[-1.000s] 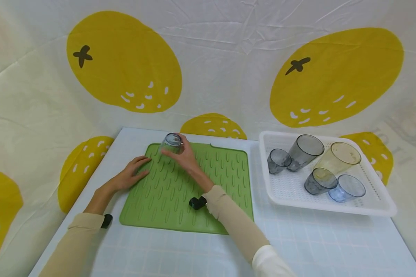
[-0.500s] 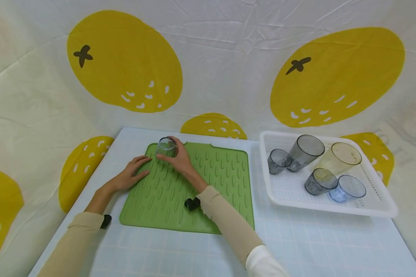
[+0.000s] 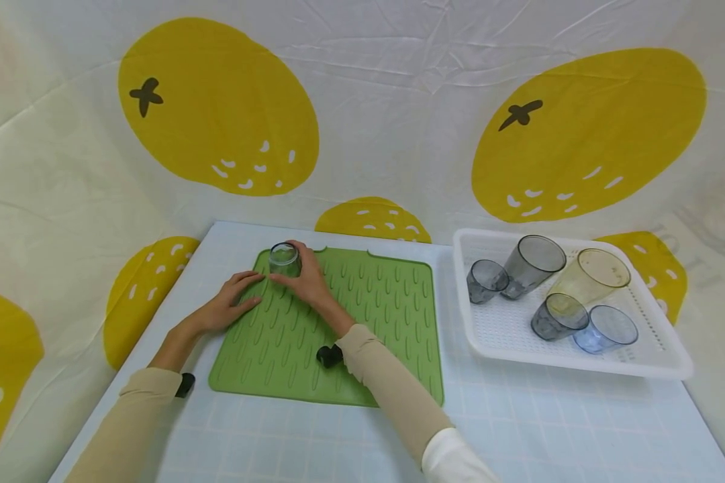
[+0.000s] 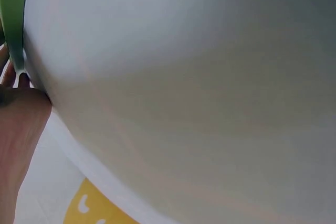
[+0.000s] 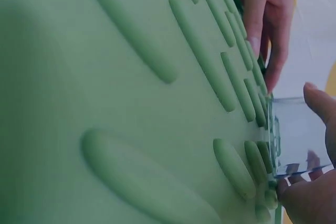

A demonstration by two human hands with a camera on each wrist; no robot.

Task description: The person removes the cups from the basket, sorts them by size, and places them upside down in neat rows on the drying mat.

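Note:
My right hand (image 3: 308,278) holds a clear glass (image 3: 284,261) between thumb and fingers at the far left corner of a green ridged mat (image 3: 374,322). In the right wrist view the glass (image 5: 296,135) meets the mat's surface or sits very close to it, with the thumb on one side and fingertips on the other. Which end of the glass faces up is hard to tell. My left hand (image 3: 226,305) rests at the mat's left edge, its fingers extended over the edge. In the left wrist view, the left hand (image 4: 23,124) shows only partly beside the mat.
To the right stands a white perforated tray (image 3: 580,365). It holds several glasses: a tall grey glass (image 3: 533,266), a yellow glass (image 3: 598,275), a blue glass (image 3: 605,329) and two small grey ones. A fruit-printed cloth (image 3: 393,134) hangs behind the table.
My right hand has moved the glass slightly left and down to the mat's far left corner, and the glass has become more upright. The left hand has stayed in place.

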